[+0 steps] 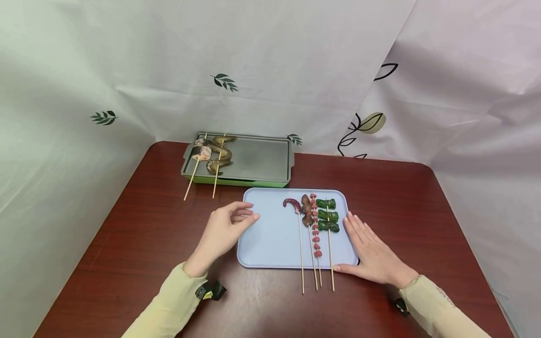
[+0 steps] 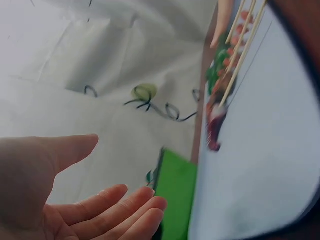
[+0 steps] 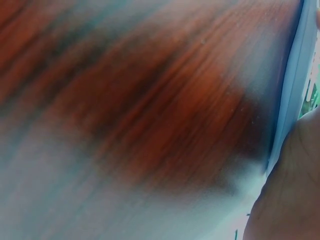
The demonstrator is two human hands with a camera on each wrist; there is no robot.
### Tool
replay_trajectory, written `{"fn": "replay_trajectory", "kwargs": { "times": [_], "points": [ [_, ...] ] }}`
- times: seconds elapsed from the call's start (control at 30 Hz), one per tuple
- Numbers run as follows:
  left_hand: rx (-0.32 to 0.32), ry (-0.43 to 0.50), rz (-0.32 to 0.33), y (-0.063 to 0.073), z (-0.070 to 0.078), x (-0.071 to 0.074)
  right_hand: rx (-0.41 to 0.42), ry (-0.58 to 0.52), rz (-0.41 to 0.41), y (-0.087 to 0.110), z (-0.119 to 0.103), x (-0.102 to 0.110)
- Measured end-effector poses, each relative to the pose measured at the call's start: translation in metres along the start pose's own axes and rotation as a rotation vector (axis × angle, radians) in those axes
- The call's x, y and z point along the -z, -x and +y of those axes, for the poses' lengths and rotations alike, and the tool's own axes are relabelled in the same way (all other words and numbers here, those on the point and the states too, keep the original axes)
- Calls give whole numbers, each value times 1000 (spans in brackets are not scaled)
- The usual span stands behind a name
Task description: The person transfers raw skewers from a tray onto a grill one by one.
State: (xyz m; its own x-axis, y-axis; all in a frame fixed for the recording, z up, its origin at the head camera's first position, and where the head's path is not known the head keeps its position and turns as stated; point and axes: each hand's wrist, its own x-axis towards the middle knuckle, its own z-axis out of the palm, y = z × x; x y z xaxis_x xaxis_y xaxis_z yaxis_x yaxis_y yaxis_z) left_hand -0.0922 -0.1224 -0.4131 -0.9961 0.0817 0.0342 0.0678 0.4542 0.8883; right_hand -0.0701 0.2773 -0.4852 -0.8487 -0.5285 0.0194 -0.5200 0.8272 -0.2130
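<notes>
A light blue tray [image 1: 270, 244] lies on the table, with several skewers on its right half. From left to right they are a purple tentacle skewer [image 1: 292, 203], a brown skewer [image 1: 307, 211], a skewer of small red pieces [image 1: 316, 239] and a green pepper-like skewer [image 1: 328, 216]. My left hand [image 1: 224, 230] hovers at the tray's left edge, fingers loosely bent and holding nothing; the left wrist view shows thumb and fingers apart. My right hand [image 1: 374, 253] rests along the tray's right edge, fingers straight, thumb at the front corner.
Behind the tray stands a green grill box with a grey top plate [image 1: 262, 157]. A shrimp skewer [image 1: 220, 154] and a skewer of thick pale pieces with dark skin [image 1: 202, 152] lie at its left end, sticks overhanging the front. White patterned curtains [image 1: 253, 47] surround the dark red table [image 1: 139, 234].
</notes>
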Motion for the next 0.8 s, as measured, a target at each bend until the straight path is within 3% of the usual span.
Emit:
{"fn": "replay_trajectory", "kwargs": {
  "times": [0.4, 0.8],
  "points": [
    [-28, 21, -179, 13, -5, -49, 4, 2, 2, 0, 0, 0],
    [12, 49, -352, 26, -4, -91, 7, 8, 9, 0, 0, 0]
  ]
}}
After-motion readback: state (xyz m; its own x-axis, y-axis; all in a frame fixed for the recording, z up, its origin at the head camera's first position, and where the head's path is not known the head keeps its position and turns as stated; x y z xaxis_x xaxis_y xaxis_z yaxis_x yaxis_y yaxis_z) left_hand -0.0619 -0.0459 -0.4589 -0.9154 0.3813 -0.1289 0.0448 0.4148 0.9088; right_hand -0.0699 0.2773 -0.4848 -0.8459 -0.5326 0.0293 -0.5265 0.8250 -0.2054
